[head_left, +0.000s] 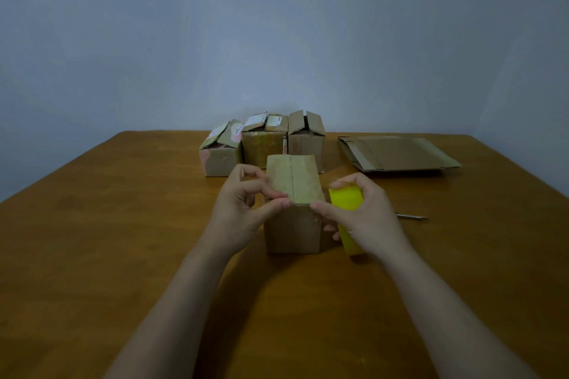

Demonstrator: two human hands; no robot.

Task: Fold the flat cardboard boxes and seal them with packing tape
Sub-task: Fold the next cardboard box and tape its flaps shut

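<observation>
**Both hands meet at the near top edge of a small box, tape roll in the right**

Both forearms come in from the bottom edge of the view, cut off below the elbows. The left hand [246, 203] has curled fingers, with thumb and forefinger pinched on the near top edge of the small box [292, 228]. Whether they also hold a tape end cannot be made out. The right hand [365, 214] grips a yellow tape roll [346, 198]. Its fingers wrap over the roll and hide much of it, and one fingertip reaches to the same box edge.

The small box stands upright on the worktop [123, 224] between the two hands. Its top flaps are closed, with a dark seam down the middle. The dim light leaves it unclear whether tape covers that seam.

Just right of the right hand a thin metal tool [414, 217] lies flat, its near end hidden behind the hand. Behind the small box, three boxes [264, 144] stand side by side in a row, partly screened by it. The outer two have raised flaps, and the labels are too blurred to read. At the far right, flat cardboard [397, 152] lies near the back edge.

Wide stretches of brown wood show to the left of the hands and in front of them. The worktop's back edge meets a plain bluish wall [277, 24].
</observation>
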